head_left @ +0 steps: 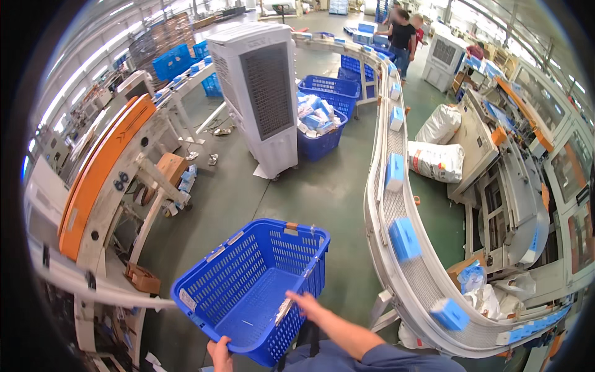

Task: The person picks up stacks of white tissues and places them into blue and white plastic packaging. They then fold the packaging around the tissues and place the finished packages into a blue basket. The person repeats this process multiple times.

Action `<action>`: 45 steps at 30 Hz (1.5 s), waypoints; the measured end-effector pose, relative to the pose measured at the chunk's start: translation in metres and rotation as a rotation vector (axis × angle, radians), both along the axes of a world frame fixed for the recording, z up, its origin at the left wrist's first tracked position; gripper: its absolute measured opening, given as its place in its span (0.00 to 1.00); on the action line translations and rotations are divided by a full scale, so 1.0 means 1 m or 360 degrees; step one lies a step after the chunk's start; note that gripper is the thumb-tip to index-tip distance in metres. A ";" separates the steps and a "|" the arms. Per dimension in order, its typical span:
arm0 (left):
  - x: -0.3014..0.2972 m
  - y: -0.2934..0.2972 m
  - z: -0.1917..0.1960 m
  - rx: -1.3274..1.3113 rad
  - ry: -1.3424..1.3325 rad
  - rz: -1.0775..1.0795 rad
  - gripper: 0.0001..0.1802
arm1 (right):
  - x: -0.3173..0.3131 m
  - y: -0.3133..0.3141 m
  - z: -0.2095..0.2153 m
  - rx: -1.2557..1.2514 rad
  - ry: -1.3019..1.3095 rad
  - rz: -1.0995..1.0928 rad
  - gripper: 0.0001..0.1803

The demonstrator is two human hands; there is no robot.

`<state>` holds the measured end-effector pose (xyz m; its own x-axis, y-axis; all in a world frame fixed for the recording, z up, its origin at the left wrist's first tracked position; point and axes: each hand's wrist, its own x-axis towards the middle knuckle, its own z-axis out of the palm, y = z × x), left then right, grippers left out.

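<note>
A large blue plastic basket [248,310] with slotted walls stands in front of me, with nothing lying in it. At its near left corner, my left hand [220,354] is closed on the rim. My right hand [306,305] reaches across to the right-hand rim, fingers stretched out and holding nothing. Whether those fingertips touch the rim, I cannot tell. Worn tape patches stick to parts of the rim. To my right, blue-and-white packs, one of them a pack [405,239] close by, sit spaced out on a curved conveyor [427,285].
A tall white air cooler [263,99] stands ahead, beside a blue basket full of packs [317,130]. An orange-and-white machine [105,180] flanks me on the left. White sacks [437,161] and another machine [496,180] lie beyond the conveyor. People [403,40] stand far off.
</note>
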<state>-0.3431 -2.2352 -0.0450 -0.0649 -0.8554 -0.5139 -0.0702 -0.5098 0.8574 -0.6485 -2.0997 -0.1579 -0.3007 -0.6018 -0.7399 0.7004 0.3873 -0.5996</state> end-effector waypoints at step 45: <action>-0.694 -0.496 -0.185 -0.0458 -0.1547 -0.2452 0.23 | -0.425 -0.237 -0.290 0.0277 -0.1015 -0.1925 0.42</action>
